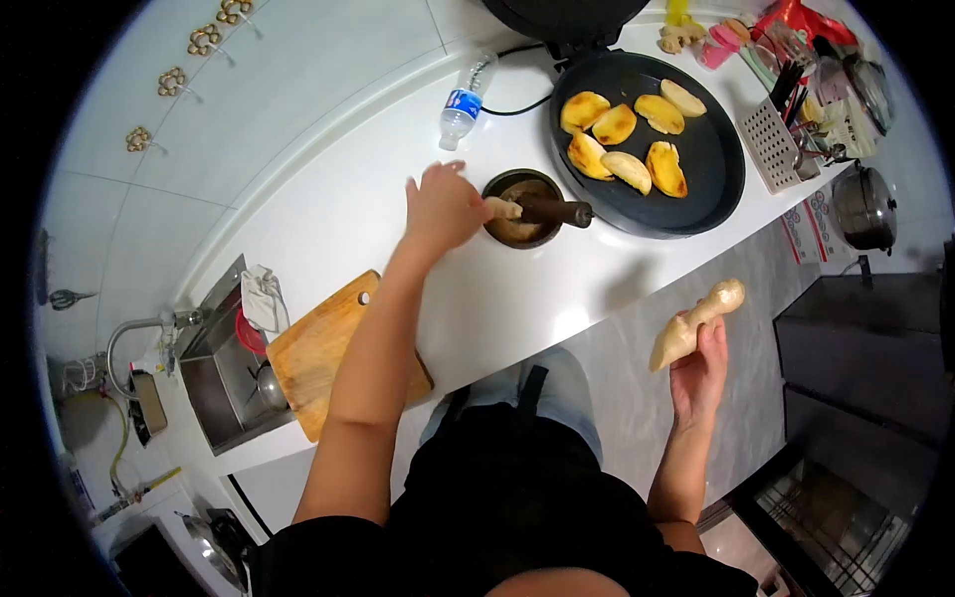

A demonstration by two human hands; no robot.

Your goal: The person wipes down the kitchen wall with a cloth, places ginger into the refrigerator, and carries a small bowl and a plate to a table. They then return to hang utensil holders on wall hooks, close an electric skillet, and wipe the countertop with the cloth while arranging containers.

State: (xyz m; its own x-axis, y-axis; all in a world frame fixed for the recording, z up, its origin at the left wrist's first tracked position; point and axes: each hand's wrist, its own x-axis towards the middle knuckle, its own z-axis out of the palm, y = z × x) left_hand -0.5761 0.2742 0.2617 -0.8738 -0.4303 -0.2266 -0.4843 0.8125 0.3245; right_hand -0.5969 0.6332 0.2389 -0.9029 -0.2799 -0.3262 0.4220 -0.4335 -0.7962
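Note:
My left hand (444,207) reaches over the left rim of a dark mortar (489,187), its thumb and forefinger closed on a small pale piece that looks like ginger (506,209). A dark wooden pestle (559,212) leans in the mortar, its handle over the right rim. Off the counter's front edge, my right hand (699,373) grips a knobbly pale ginger root (699,320) and holds it up over the floor. Just behind the mortar, an open electric griddle pan (696,199) carries several yellow, browned half-moon pieces of food.
A clear plastic bottle (463,107) lies near the wall. The wooden cutting board (318,348) rests beside the sink (221,373). A utensil basket (771,144), more ginger (679,38) and clutter crowd the far right. A black cord runs behind the pan.

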